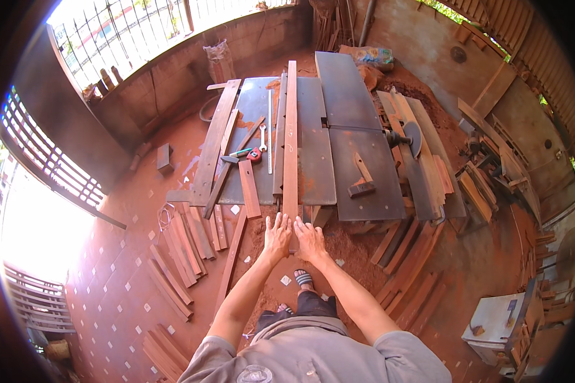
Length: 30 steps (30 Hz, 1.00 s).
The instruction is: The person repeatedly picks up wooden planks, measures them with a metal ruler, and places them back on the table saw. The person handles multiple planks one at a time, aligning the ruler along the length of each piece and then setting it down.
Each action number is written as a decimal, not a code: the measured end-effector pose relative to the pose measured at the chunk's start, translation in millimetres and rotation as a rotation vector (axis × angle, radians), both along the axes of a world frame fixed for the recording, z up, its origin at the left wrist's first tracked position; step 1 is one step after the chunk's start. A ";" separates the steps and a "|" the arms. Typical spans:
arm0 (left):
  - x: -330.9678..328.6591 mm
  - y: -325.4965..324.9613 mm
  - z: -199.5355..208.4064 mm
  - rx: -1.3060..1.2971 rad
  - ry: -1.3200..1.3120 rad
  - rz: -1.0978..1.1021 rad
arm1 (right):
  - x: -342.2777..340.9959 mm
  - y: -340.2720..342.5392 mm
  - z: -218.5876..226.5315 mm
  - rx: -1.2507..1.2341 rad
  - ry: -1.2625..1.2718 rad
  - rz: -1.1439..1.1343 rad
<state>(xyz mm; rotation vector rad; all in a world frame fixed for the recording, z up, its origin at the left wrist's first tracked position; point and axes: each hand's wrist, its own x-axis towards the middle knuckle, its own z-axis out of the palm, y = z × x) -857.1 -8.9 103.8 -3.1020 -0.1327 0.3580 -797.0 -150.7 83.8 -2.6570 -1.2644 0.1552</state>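
Note:
Both my hands rest on the near end of a long reddish wooden board (291, 137), which lies lengthwise on a metal machine table (313, 167). My left hand (278, 236) is spread flat at the board's left side, fingers pointing forward. Beside it, my right hand (310, 240) lies at the right side of the same end, its fingers also stretched out. Left of the board are a steel ruler (269, 131), a wrench (262, 138), a red tape measure (254, 154) and a short wooden piece (249, 189).
A wooden-handled tool with a dark block head (362, 187) lies on the table's right part, near a round disc (413, 140) on a shaft. Wooden strips (184, 246) cover the floor at left, with more strips (415, 255) at right. A white box (494, 319) stands lower right.

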 end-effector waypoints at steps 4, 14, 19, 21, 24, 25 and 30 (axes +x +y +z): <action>5.1 2.3 2.0 0.036 0.001 0.004 | 6.4 3.9 1.3 -0.006 -0.004 0.002; 26.1 14.3 -2.3 0.028 0.027 0.046 | 30.0 19.9 -1.0 -0.029 0.031 0.007; 41.7 19.6 -3.2 0.029 0.019 0.038 | 46.0 27.8 -7.5 -0.025 0.012 -0.008; 48.2 21.5 -5.2 0.021 0.024 0.042 | 52.2 30.5 -15.4 -0.036 -0.002 -0.014; 61.3 22.2 -5.4 0.028 0.023 0.040 | 66.6 33.6 -28.2 -0.042 -0.040 -0.028; 63.2 25.2 -6.3 0.024 0.028 0.044 | 67.6 35.9 -26.6 -0.042 -0.035 -0.025; 76.5 33.8 -7.2 0.038 0.024 0.056 | 75.3 44.1 -15.4 -0.044 -0.033 -0.025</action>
